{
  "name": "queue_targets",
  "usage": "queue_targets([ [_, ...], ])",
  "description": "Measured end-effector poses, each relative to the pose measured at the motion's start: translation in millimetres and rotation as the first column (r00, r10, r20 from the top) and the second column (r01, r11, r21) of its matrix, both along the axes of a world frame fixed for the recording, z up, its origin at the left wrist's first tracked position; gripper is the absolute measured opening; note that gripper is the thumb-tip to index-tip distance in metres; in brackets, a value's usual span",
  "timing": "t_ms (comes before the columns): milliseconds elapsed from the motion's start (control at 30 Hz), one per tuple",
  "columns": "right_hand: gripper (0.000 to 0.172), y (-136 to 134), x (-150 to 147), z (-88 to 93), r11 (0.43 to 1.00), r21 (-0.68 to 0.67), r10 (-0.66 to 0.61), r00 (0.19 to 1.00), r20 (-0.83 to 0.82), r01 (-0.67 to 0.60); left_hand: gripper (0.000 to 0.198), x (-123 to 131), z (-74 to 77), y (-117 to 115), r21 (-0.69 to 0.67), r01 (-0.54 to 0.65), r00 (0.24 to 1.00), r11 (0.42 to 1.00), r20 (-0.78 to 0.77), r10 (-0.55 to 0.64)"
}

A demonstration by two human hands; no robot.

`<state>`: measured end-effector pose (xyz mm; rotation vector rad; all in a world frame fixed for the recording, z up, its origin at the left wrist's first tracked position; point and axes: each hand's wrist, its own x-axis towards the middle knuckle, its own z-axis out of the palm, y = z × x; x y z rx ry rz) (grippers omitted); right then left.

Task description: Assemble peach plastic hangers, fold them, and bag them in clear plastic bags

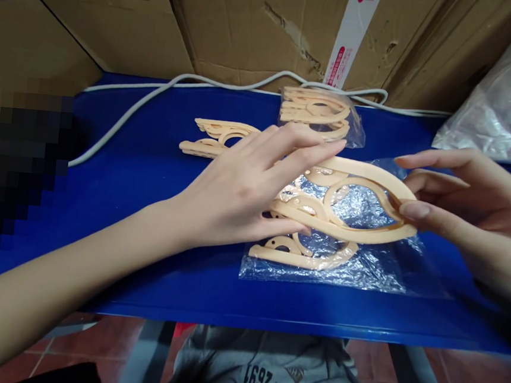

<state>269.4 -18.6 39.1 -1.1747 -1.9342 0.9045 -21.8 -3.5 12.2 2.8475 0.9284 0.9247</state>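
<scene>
A beige plastic folding hanger [359, 232], folded into a loop, is held between my two hands. My left hand [245, 184] grips its left part from above, with the fingers over the upper side and the thumb along the lower side. My right hand [477, 211] pinches its rounded right end between thumb and fingers. Underneath is a clear plastic bag [382, 271] with another beige hanger [294, 259] in or on it; which one I cannot tell. Beyond my left wrist, a further folded hanger [203, 147] lies on the blue table, partly hidden by the hand.
Farther back, several beige hangers sit in a clear bag [357, 132]. A white cable [142, 98] runs along the back of the blue table [149, 277]. Cardboard boxes [251, 30] stand behind it, and a pale plastic sack [500, 105] is at the back right.
</scene>
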Motion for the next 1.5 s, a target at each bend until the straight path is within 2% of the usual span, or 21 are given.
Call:
queue_targets([
  [100,0.035,1.0,-1.9,-0.4,0.999,-0.052,-0.005,1.0,-0.01,0.005,0.084,-2.5,-2.4,3.5,-0.011,0.011,1.0,1.0,-0.022,-0.011],
  [367,0.036,3.1,-6.2,0.5,0.995,-0.101,-0.018,1.0,-0.009,0.017,0.083,-2.4,-0.5,4.2,-0.056,0.019,0.998,0.998,-0.053,-0.022],
  [767,0.035,4.7,-2.8,-2.4,0.99,-0.134,0.036,0.999,-0.04,-0.041,0.077,-5.1,-1.5,5.8,-0.045,0.031,0.997,0.998,-0.067,-0.034],
  [1033,0.037,6.5,-2.8,-4.0,0.993,-0.107,0.062,0.998,0.023,-0.059,0.07,-4.2,-1.2,5.5,-0.026,0.024,0.996,0.999,-0.081,-0.026],
  [1100,0.037,5.2,-2.3,-6.8,0.998,-0.02,0.064,0.994,0.084,-0.063,0.067,-3.2,-0.9,3.9,-0.008,0.019,0.998,1.0,-0.065,-0.019],
  [1167,0.044,3.4,-2.6,-10.5,0.983,0.159,0.063,0.978,0.197,-0.095,0.064,-1.4,-0.8,1.8,0.002,-0.002,0.999,1.0,-0.045,0.002],
  [1267,0.064,1.8,-5.3,-15.2,0.899,0.375,0.092,0.934,0.344,-0.227,0.064,2.0,-0.1,-2.4,0.005,-0.053,0.998,0.999,-0.036,0.053],
  [1367,0.081,1.8,-9.6,-17.4,0.833,0.472,0.08,0.906,0.416,-0.29,0.064,5.9,1.3,-6.9,0.047,-0.07,0.997,0.996,-0.04,0.071],
  [1500,0.084,0.2,-15.8,-17.4,0.756,0.564,0.021,0.873,0.488,-0.333,0.061,11.1,0.8,-11.0,0.071,-0.082,0.995,0.994,-0.06,0.086],
])
